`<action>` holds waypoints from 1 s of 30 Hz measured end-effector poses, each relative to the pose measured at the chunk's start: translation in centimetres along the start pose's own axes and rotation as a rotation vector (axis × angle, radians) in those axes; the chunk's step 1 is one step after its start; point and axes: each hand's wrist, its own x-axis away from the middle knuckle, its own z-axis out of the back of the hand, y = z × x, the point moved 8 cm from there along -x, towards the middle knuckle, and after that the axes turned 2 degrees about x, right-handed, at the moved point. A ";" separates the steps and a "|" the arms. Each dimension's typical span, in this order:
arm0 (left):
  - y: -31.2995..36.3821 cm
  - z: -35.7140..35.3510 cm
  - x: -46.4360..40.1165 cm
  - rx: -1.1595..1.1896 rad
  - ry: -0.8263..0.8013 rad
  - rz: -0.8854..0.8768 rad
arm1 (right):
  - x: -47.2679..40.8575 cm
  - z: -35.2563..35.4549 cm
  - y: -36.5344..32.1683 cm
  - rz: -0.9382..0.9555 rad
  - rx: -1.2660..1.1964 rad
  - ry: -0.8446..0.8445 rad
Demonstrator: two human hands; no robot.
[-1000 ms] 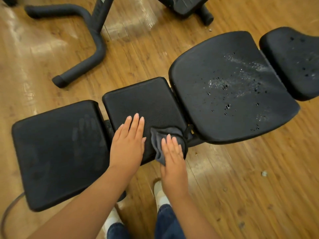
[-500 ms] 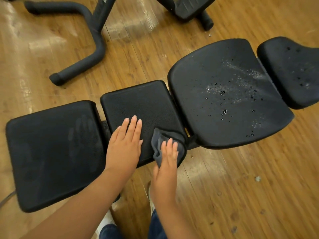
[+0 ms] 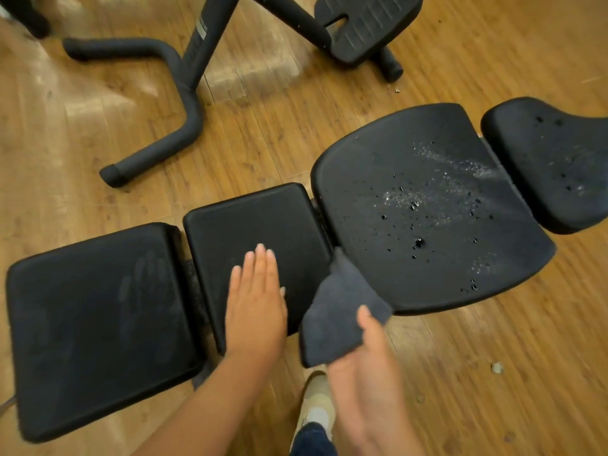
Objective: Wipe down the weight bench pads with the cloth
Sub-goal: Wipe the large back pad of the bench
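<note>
Head view: wood floor point(image 3: 460, 373); left hand point(image 3: 255, 304) flat on pad point(image 3: 250, 225); right hand point(image 3: 365, 366) pinches cloth point(image 3: 339, 317).

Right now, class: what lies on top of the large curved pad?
Water droplets and a pale spray streak dot the large curved pad. The cloth, held by the right hand, covers its near-left corner, hiding that part.

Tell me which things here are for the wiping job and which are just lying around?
For the job:
cloth, held in the right hand
left hand, flat on the small middle pad
left pad
big wet pad
end pad

Just lying about:
bent black bar
ridged black footplate
crumbs on the floor
</note>
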 end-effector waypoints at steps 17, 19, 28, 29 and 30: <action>7.6 -3.0 -7.3 -0.027 -0.097 0.108 | -9.0 -6.5 -17.8 0.758 1.026 -0.033; 7.7 -2.7 -7.4 -0.001 -0.084 0.088 | -11.4 -10.7 -15.8 1.032 1.542 -0.192; 7.1 -3.3 -7.8 0.068 0.025 0.083 | -16.7 -12.2 -7.8 1.283 2.326 -0.488; 6.9 -3.3 -7.8 0.068 0.018 0.084 | -16.8 -12.2 -7.7 1.292 2.321 -0.466; 6.9 -3.2 -7.9 0.073 0.019 0.079 | -17.0 -12.2 -7.6 1.298 2.319 -0.444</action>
